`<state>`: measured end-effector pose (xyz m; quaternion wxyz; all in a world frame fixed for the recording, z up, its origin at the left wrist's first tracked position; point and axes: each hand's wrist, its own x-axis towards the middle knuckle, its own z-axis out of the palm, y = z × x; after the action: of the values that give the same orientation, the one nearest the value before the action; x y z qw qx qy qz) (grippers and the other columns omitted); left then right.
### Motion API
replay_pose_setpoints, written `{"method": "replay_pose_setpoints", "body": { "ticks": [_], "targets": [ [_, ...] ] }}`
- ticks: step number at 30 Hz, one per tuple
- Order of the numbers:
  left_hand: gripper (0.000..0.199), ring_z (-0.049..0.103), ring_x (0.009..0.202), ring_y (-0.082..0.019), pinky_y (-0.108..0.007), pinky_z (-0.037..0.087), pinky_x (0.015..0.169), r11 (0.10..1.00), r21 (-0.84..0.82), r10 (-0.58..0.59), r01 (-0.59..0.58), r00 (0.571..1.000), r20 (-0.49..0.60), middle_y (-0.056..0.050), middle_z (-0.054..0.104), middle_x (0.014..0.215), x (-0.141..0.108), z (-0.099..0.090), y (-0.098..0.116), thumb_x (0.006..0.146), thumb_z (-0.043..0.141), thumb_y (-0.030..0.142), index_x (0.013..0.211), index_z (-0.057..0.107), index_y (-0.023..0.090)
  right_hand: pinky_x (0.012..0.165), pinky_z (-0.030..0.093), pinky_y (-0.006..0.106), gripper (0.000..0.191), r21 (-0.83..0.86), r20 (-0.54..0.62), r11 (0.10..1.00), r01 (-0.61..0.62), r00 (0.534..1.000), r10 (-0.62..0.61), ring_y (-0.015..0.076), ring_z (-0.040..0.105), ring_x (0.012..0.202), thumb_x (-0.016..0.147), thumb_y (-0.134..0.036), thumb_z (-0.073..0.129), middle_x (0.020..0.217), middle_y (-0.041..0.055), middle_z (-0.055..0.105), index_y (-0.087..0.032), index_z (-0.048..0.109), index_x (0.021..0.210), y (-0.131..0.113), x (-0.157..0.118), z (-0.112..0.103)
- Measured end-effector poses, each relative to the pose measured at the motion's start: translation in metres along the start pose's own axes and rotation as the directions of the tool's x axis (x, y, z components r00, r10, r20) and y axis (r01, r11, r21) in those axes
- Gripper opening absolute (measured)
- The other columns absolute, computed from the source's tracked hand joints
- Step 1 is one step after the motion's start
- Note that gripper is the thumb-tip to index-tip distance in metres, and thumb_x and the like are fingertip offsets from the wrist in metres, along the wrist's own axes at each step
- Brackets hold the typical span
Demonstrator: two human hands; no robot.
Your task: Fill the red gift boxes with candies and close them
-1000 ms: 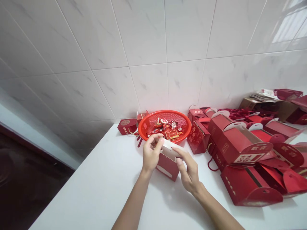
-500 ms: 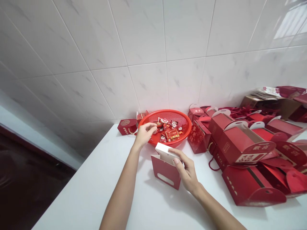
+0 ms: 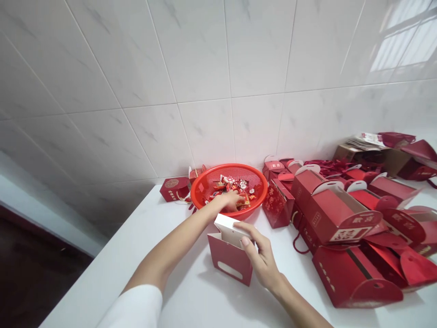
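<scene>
My left hand (image 3: 231,201) reaches over the near rim of a red plastic basket (image 3: 197,191), its fingers down among wrapped candies (image 3: 243,184). Whether those fingers have closed on a candy is hidden from me. On the table in front of the basket, a dark red paper gift box (image 3: 229,258) stands upright with its top open and its white inside showing. My right hand (image 3: 259,255) grips that box at its right side, thumb on the near edge and fingers over the far one.
Many red gift boxes (image 3: 344,209) lie piled on the white table (image 3: 143,255) at the right. A small dark red box (image 3: 174,188) sits left of the basket. Behind everything rises a tiled wall (image 3: 205,127). The table's left edge drops to a dark floor.
My left hand has moved right and down, from the basket's left rim into the candies. My right hand still holds the gift box. The view has shifted slightly.
</scene>
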<state>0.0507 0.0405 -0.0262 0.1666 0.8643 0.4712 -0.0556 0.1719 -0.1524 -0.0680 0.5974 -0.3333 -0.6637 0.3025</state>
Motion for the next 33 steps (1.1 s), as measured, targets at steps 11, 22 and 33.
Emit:
{"method": "replay_pose_setpoints", "body": {
  "ticks": [11,22,33],
  "targets": [
    [0.024,0.066,0.11,-0.023,-0.045,0.055,0.096,0.969,-0.102,-0.245,0.226,0.936,-0.251,-0.009,0.067,0.122,-0.016,-0.019,-0.053,0.097,0.064,0.033,0.115,0.067,0.017,0.074,0.056,0.024,0.031,0.01,0.017,1.0,-0.027,0.999,0.027,0.018,0.071,0.089,0.102,-0.037,0.048,0.111,0.006,0.075,-0.022,0.067,0.122,0.001,0.0,-0.002],
    [0.053,0.068,0.114,-0.023,-0.032,0.051,0.101,0.939,-0.326,-0.278,0.113,0.806,-0.522,-0.005,0.072,0.129,-0.012,-0.01,-0.068,0.08,0.061,0.006,0.13,0.066,0.023,0.077,0.056,0.023,0.032,0.031,0.033,0.999,-0.044,0.999,0.043,0.018,0.071,0.094,0.103,-0.038,0.047,0.112,0.0058,0.074,-0.023,0.066,0.123,0.002,0.0,-0.001],
    [0.058,0.068,0.114,-0.028,-0.035,0.051,0.099,0.914,-0.382,-0.346,0.139,0.76,-0.551,-0.01,0.075,0.117,-0.009,-0.002,-0.074,0.077,0.068,0.007,0.133,0.062,0.019,0.079,0.056,0.023,0.03,0.027,0.036,0.998,-0.054,0.998,0.053,0.017,0.071,0.093,0.102,-0.036,0.049,0.11,0.0044,0.074,-0.024,0.066,0.124,0.002,-0.001,-0.001]
  ]
}}
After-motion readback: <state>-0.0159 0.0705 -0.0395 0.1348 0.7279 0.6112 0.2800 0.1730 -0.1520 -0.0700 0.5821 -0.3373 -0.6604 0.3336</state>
